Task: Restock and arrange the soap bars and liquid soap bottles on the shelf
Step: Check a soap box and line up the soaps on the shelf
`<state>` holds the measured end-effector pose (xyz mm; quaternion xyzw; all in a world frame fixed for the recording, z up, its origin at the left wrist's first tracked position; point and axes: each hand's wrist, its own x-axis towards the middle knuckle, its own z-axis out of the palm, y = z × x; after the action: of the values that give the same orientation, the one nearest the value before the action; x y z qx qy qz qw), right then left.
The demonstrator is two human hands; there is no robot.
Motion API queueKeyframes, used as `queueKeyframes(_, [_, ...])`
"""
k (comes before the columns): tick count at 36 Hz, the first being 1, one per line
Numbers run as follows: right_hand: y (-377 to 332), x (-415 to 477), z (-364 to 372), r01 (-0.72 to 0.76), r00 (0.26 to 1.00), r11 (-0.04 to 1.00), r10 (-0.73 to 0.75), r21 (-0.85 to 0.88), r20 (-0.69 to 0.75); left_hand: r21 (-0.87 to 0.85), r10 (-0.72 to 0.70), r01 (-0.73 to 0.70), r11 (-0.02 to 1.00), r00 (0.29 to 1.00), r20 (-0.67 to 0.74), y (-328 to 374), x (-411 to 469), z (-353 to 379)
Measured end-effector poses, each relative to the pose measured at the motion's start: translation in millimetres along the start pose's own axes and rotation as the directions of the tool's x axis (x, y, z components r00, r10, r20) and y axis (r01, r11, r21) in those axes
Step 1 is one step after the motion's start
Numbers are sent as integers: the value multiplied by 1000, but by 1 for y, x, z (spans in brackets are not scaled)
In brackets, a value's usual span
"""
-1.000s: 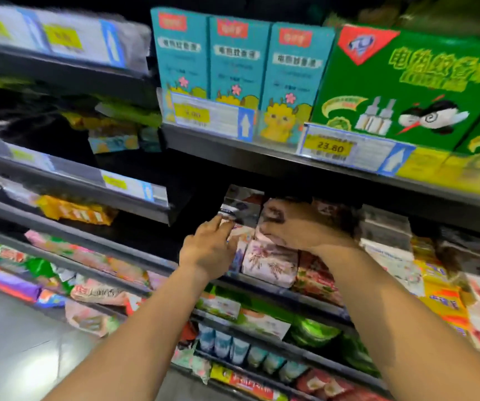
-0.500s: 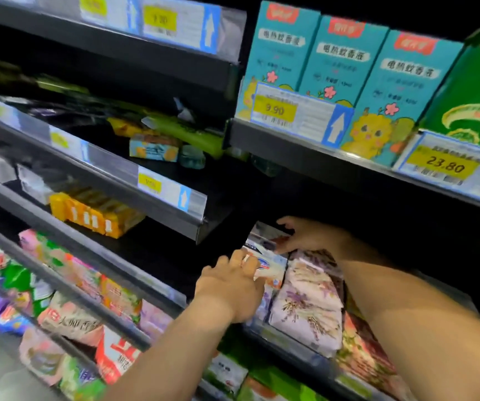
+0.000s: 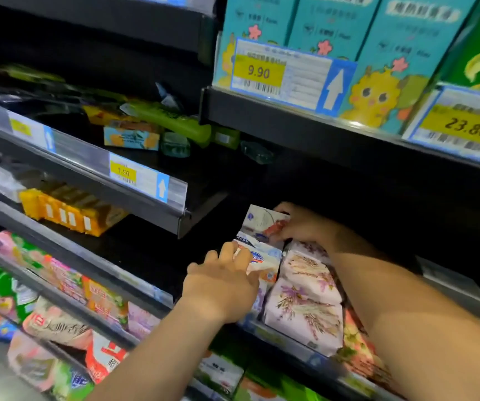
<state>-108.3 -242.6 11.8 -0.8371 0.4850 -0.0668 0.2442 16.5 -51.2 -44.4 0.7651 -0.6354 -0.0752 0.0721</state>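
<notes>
Soap bars (image 3: 68, 212) in orange wrappers sit in a short row well to the left of the white soap stack (image 3: 266, 266), one shelf bay over. The dark shelf floor between that row and the stack looks bare. Just left of the stack is the left hand (image 3: 224, 287). Its fingers lie fairly straight, pressed flat against the front pack, and its thumb is hidden. On top of the stack the top white pack (image 3: 263, 222) stands tilted and is not yet seated. The right hand (image 3: 302, 227), just right of it, pinches its right edge with curled fingers. Lavender-print packs (image 3: 305, 302) touch the stack on its right, and pink floral packs (image 3: 357, 351) lie farther right, partly behind the right forearm.

The restocking seems about midway. This column is partly built, but the top pack needs laying flat and squaring, and the space left of the stack looks unfilled. I can pick out no liquid soap bottles. The shelf behind the stack is black, so its depth cannot be told, and the wrapper print is too blurred to read.
</notes>
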Motion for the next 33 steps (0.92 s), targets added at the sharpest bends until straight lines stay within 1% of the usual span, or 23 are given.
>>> queueKeyframes(4, [-6, -2, -7, 73, 987, 997, -69, 23, -145, -46, -6, 9, 999, 999, 47, 3, 1, -5])
queueKeyframes(7, [-11, -7, -17, 83, 980, 995, -73, 48, -183, -90, -11, 20, 996, 995, 95, 4, 4, -18])
queueKeyframes(8, [-14, -9, -19, 79, 978, 994, -63, 72, -197, -94, -16, 25, 995, 996, 90, 3, 7, -22])
queueKeyframes(10, [-18, -15, -26, 90, 970, 987, -58, 132, -235, -95, -34, 35, 995, 999, 12, 3, 16, -33])
queueKeyframes(12, [-20, -25, -33, 96, 966, 976, -44, 196, -254, -167, -69, 55, 984, 995, -77, 2, 31, -37])
queueKeyframes(13, [-20, -30, -37, 101, 964, 970, -40, 220, -263, -217, -90, 66, 974, 991, -102, 2, 39, -37])
queueKeyframes(15, [-18, -42, -41, 95, 957, 969, -25, 229, -290, -303, -150, 113, 946, 983, -101, 1, 53, -32])
queueKeyframes(17, [-14, -56, -42, 62, 953, 975, 7, 216, -303, -343, -210, 180, 922, 977, -50, 0, 64, -25])
queueKeyframes(20, [-5, -74, -42, 40, 953, 966, 41, 256, -301, -378, -273, 289, 880, 957, 96, -1, 81, -18])
queueKeyframes(22, [0, -86, -43, 29, 949, 967, 53, 252, -312, -389, -278, 327, 861, 944, 179, 0, 91, -18])
queueKeyframes(25, [7, -102, -47, 2, 938, 969, 84, 248, -337, -420, -252, 319, 849, 945, 209, 1, 98, -13])
queueKeyframes(29, [16, -116, -51, -6, 921, 950, 126, 311, -368, -574, -212, 245, 782, 969, 126, 0, 97, -3])
queueKeyframes(33, [18, -122, -53, -40, 912, 952, 160, 305, -379, -653, -154, 182, 736, 983, 100, -4, 95, 1])
